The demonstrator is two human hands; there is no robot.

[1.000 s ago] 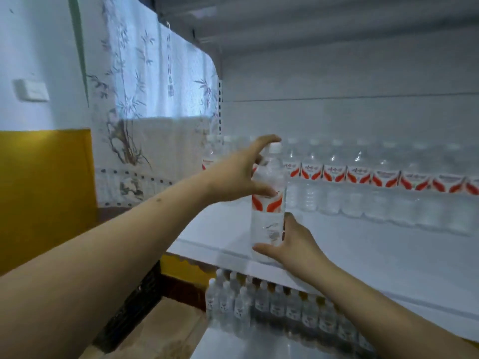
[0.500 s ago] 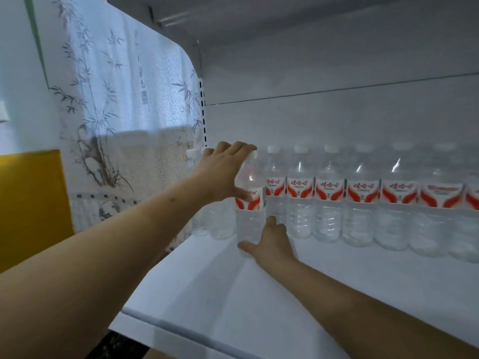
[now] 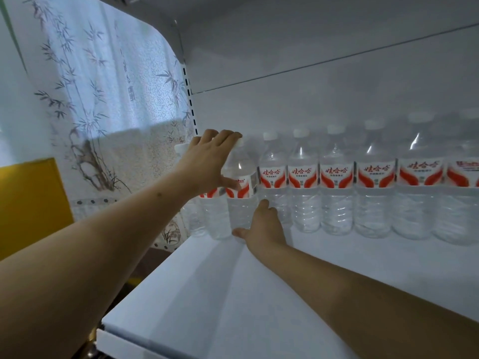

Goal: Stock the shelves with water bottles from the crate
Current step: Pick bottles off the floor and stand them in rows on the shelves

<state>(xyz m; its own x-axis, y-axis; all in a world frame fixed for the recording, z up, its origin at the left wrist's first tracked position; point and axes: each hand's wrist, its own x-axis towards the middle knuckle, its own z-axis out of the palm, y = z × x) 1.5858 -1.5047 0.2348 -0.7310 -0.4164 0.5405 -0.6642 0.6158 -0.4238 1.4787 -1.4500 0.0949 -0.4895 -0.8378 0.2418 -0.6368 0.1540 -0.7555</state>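
At the far left end of the white metal shelf (image 3: 259, 294), a clear plastic water bottle with a red-and-white label and white cap (image 3: 241, 200) stands upright in a row of like bottles (image 3: 337, 193) that runs rightward along the pale back panel (image 3: 311, 104). The left hand (image 3: 207, 161) reaches over the bottle's top: its fingers (image 3: 228, 136) curl over the cap and the thumb presses the label on the near side, so the hand grasps the bottle at its shoulder. The right hand (image 3: 264, 224) sits low at the bottle's base, thumb stretched left along the shelf in front of it and the other fingers lying up its right side, between it and the next bottle; they look fairly straight, pressing rather than clenched. The bottle touches its right neighbour, and another bottle (image 3: 212, 216) stands just beside it on the left, partly hidden by the left wrist. The labels to the right show red characters facing the viewer, while the held bottle's label is turned sideways. Left of the shelf hangs a white curtain printed with grey bamboo (image 3: 103, 99), and beyond it is a yellow panel (image 3: 28, 200) on the wall. A slotted upright (image 3: 190, 99) marks the shelf's far left corner.
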